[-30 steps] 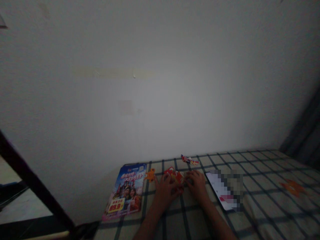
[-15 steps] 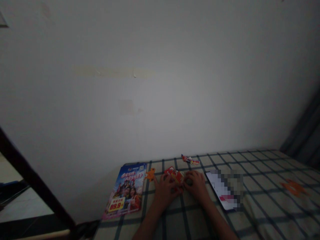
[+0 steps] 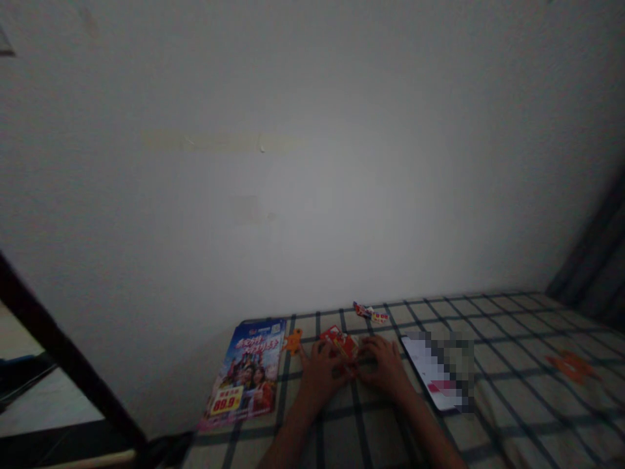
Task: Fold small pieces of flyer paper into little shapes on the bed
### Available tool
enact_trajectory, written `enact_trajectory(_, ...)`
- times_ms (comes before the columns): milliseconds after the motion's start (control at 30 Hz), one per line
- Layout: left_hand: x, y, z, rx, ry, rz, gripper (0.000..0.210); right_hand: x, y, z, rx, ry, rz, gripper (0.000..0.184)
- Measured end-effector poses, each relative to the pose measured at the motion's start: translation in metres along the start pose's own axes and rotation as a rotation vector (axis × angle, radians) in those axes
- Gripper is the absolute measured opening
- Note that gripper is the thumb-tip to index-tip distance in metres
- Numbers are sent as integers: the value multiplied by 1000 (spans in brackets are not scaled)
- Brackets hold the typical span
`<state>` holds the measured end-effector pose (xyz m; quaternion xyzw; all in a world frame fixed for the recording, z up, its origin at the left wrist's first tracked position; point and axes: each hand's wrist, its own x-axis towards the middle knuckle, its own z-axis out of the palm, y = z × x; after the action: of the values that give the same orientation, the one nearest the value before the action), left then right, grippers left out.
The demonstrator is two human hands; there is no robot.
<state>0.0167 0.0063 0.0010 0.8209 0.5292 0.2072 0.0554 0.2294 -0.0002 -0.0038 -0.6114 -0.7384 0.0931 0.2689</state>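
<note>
A small red-and-white piece of folded printed paper point(image 3: 342, 340) lies low over the checked bed cover, between my two hands. My left hand point(image 3: 321, 370) has its bent fingers on the paper's left and near side. From the right, my right hand point(image 3: 381, 363) pinches the near right edge with curled fingers. Both sets of fingertips come close together at the paper's near edge, and they hide part of it. Just left of my left hand is an orange cut-out shape point(image 3: 293, 341).
A stack of colourful flyers point(image 3: 251, 365) lies at left. Beyond my hands is a folded printed scrap point(image 3: 370, 313) near the wall point(image 3: 342, 195). A phone point(image 3: 430, 371), partly pixelated, lies right of my right hand. Another orange shape point(image 3: 572, 366) is far right on the checked cover point(image 3: 512, 332).
My right hand's fingers have shifted slightly down toward the paper's near edge, nearer my left fingertips. The paper and the other things stay about where they were.
</note>
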Motion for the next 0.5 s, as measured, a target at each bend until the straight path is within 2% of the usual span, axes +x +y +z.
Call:
enact_trajectory(200,0,1,2,6,19,-7,35,1,2,-3,5,-22,3,30)
enact_trajectory(333,0,3,0,2,14,-17,36,8,2,-2,-34,23,12,18)
enact_trajectory(500,0,2,-2,-14,-13,-31,38,13,-6,1,-85,47,67,13)
